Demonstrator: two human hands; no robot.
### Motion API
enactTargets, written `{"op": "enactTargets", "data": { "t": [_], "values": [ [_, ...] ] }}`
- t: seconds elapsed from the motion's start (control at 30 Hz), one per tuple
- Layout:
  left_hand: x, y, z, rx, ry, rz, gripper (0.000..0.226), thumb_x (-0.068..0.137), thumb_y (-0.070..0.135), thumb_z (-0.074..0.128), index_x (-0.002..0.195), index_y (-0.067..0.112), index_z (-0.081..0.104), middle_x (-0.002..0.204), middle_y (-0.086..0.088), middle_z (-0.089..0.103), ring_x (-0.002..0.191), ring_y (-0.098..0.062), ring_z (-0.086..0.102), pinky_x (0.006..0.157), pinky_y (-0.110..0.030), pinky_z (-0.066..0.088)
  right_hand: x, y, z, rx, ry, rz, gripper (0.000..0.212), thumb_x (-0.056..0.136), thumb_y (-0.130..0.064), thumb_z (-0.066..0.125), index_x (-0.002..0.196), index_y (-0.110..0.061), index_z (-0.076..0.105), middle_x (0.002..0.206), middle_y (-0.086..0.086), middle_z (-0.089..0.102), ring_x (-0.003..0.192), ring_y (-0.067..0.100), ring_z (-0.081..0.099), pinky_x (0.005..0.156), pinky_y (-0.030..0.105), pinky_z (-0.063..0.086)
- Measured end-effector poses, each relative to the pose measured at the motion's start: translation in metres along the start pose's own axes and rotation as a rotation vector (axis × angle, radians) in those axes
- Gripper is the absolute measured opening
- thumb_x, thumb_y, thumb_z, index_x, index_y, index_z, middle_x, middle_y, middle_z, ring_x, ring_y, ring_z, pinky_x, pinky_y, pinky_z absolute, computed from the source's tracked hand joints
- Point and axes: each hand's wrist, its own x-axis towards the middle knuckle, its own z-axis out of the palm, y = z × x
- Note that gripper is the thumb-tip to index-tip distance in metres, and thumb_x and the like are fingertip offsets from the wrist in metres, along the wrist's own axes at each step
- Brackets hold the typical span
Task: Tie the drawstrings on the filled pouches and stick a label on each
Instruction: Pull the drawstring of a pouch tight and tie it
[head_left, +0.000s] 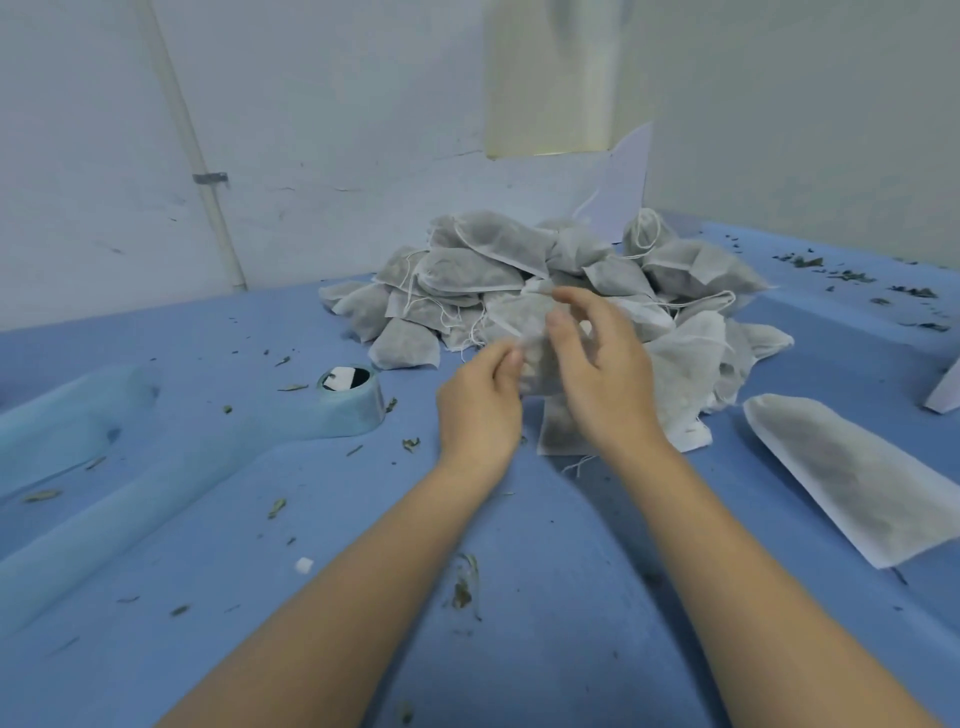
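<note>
A filled white mesh pouch (558, 426) stands upright between my two hands, in front of a heap of filled pouches (519, 260). My left hand (480, 405) pinches the pouch's top edge with thumb and fingers. My right hand (597, 364) grips the same top from the right, with its fingers curled over the fabric. A loose end of the drawstring (576, 465) trails on the blue cover below the pouch. Another filled pouch (852, 478) lies flat on its own at the right.
A blue cloth (260, 519) covers the work surface, strewn with dried leaf bits. A pale blue roll with white labels (345, 384) sits left of my hands. White card sheets (623, 187) lean on the wall behind the heap. A small white scrap (304, 565) lies near the front.
</note>
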Motion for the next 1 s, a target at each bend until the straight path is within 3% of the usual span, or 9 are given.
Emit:
{"op": "enactTargets", "data": {
  "t": [0.17, 0.27, 0.37, 0.43, 0.53, 0.6, 0.67, 0.83, 1.0],
  "values": [
    [-0.001, -0.02, -0.028, -0.062, 0.014, -0.141, 0.03, 0.102, 0.02, 0.035, 0.106, 0.005, 0.06, 0.098, -0.008, 0.065, 0.094, -0.028, 0.063, 0.089, -0.048, 0.049, -0.004, 0.013, 0.002, -0.042, -0.097, 0.129, 0.03, 0.104, -0.027, 0.037, 0.114, -0.017, 0.063, 0.101, -0.013, 0.059, 0.088, -0.009, 0.043, 0.074, -0.004, 0.028],
    [-0.002, -0.029, -0.046, -0.118, 0.05, -0.223, 0.031, 0.102, 0.018, 0.032, 0.104, 0.0, 0.057, 0.1, -0.011, 0.059, 0.102, -0.034, 0.059, 0.093, -0.05, 0.047, -0.007, 0.018, 0.006, -0.127, -0.144, 0.189, 0.038, 0.104, -0.031, 0.034, 0.075, -0.016, 0.055, 0.073, -0.003, 0.056, 0.068, 0.011, 0.043, 0.062, 0.007, 0.034],
    [-0.002, -0.036, -0.063, -0.134, 0.068, -0.301, 0.028, 0.102, 0.019, 0.031, 0.092, 0.007, 0.054, 0.099, -0.014, 0.061, 0.1, -0.036, 0.06, 0.085, -0.038, 0.05, -0.011, 0.018, 0.012, -0.159, -0.177, 0.208, 0.048, 0.103, -0.034, 0.036, 0.067, -0.005, 0.047, 0.063, 0.01, 0.056, 0.061, 0.017, 0.049, 0.057, 0.011, 0.035],
    [-0.003, -0.038, -0.07, -0.111, 0.067, -0.327, 0.023, 0.101, 0.021, 0.034, 0.093, 0.011, 0.053, 0.1, -0.012, 0.062, 0.099, -0.033, 0.06, 0.071, -0.025, 0.047, -0.013, 0.015, 0.017, -0.167, -0.187, 0.197, 0.048, 0.102, -0.033, 0.04, 0.062, -0.007, 0.043, 0.055, 0.002, 0.046, 0.052, 0.007, 0.042, 0.053, 0.011, 0.035],
    [-0.008, -0.038, -0.078, 0.233, 0.123, -0.168, 0.032, 0.095, 0.024, 0.045, 0.123, 0.01, 0.046, 0.122, -0.006, 0.055, 0.111, -0.024, 0.05, 0.085, -0.026, 0.035, -0.016, 0.01, 0.021, -0.138, -0.232, 0.185, 0.046, 0.1, -0.031, 0.046, 0.068, 0.002, 0.05, 0.054, -0.002, 0.039, 0.049, 0.005, 0.037, 0.05, 0.013, 0.033],
    [-0.012, -0.033, -0.082, 0.461, 0.179, 0.161, 0.056, 0.084, 0.026, 0.057, 0.133, 0.003, 0.039, 0.128, -0.01, 0.048, 0.118, -0.027, 0.041, 0.097, -0.03, 0.027, -0.018, 0.005, 0.023, -0.108, -0.277, 0.176, 0.045, 0.098, -0.031, 0.049, 0.069, 0.003, 0.051, 0.054, -0.002, 0.038, 0.05, 0.006, 0.033, 0.05, 0.017, 0.03],
    [-0.013, -0.027, -0.08, 0.534, 0.052, 0.403, 0.072, 0.074, 0.03, 0.064, 0.134, -0.001, 0.039, 0.129, -0.012, 0.046, 0.121, -0.029, 0.039, 0.102, -0.03, 0.023, -0.021, -0.003, 0.025, -0.054, -0.322, 0.163, 0.044, 0.097, -0.03, 0.052, 0.062, -0.003, 0.047, 0.053, -0.005, 0.035, 0.053, 0.006, 0.032, 0.051, 0.02, 0.027],
    [-0.008, -0.024, -0.058, 0.603, -0.274, 0.4, 0.093, 0.079, 0.037, 0.065, 0.148, 0.009, 0.01, 0.131, -0.002, 0.05, 0.124, -0.02, 0.037, 0.102, -0.021, 0.015, -0.028, -0.018, 0.029, 0.097, -0.417, 0.157, 0.037, 0.093, -0.022, 0.054, 0.06, -0.005, 0.053, 0.054, -0.001, 0.041, 0.054, 0.008, 0.035, 0.057, 0.028, 0.03],
    [-0.003, -0.029, -0.052, 0.59, -0.242, 0.344, 0.081, 0.088, 0.034, 0.055, 0.148, 0.012, 0.005, 0.116, -0.002, 0.061, 0.107, -0.028, 0.052, 0.086, -0.029, 0.029, -0.028, -0.02, 0.032, 0.085, -0.397, 0.153, 0.027, 0.093, -0.023, 0.056, 0.066, -0.023, 0.06, 0.057, -0.008, 0.054, 0.06, 0.011, 0.05, 0.063, 0.028, 0.04]
  ]
}}
